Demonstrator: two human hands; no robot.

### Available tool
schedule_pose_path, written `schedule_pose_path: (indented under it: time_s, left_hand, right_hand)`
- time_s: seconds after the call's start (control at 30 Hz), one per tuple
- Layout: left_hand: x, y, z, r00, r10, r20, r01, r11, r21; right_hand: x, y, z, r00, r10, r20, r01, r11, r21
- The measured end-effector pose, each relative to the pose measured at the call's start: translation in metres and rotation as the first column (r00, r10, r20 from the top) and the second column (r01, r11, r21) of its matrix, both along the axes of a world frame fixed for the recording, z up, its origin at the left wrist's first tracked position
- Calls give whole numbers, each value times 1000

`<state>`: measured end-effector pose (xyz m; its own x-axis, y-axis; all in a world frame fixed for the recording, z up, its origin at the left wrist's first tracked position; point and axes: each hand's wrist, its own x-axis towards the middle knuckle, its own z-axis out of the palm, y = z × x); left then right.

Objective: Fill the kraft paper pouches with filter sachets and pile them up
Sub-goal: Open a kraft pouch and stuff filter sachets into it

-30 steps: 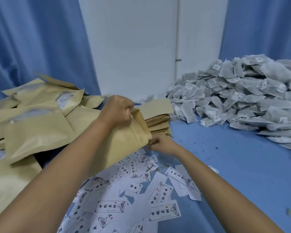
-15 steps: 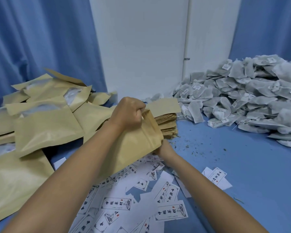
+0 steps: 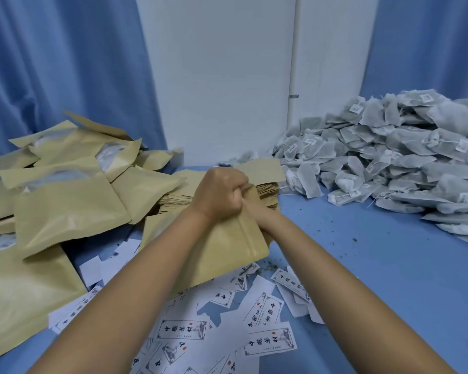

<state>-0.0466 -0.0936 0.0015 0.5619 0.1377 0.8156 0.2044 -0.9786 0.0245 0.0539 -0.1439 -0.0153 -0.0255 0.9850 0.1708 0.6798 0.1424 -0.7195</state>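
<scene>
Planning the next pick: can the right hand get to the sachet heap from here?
Probably yes. The right hand sits at the kraft pouch gripped by the left hand, its fingers hidden; only bare blue table lies between it and the sachet heap on its side.

We hold one tan kraft paper pouch (image 3: 227, 255) tilted above the table, its top edge gripped in our left hand (image 3: 222, 195). Puffy filled kraft pouches (image 3: 70, 211) lie heaped at left. A stack of flat empty pouches (image 3: 265, 190) sits just behind it. Grey-white mesh filter sachets (image 3: 389, 157) with tagged strings are heaped at right.
</scene>
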Motion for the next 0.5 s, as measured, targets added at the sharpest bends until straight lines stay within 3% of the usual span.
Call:
schedule_pose_path:
  time_s: [0.07,0.1,0.17,0.27,0.37,0.43,0.5]
  left_hand:
    - [5,-5,0,998,-46,-52,47,999,13]
    - [5,-6,-1,996,-52,-69,54,998,21]
    - [1,-4,-2,997,-34,-71,35,999,20]
    - [-7,3,1,999,36,4,-36,999,-15]
    - [-11,9,4,996,78,39,-76,996,-53]
    - [-12,10,5,996,79,49,-75,994,-77]
    - [-11,10,6,995,67,70,-59,992,-109]
  right_hand:
    - [0,8,-6,993,-118,-23,117,992,-47]
    - [1,10,-7,995,-101,26,103,986,-131]
    - [1,9,-6,998,-46,-31,36,962,-270]
    - [15,-1,-1,975,96,-199,-125,983,-137]
    - [38,-7,-2,916,128,-381,-162,985,-58]
    - [43,-12,-2,935,153,-319,-184,981,-68]
    - [37,-14,-1,968,216,-126,-234,960,-152]
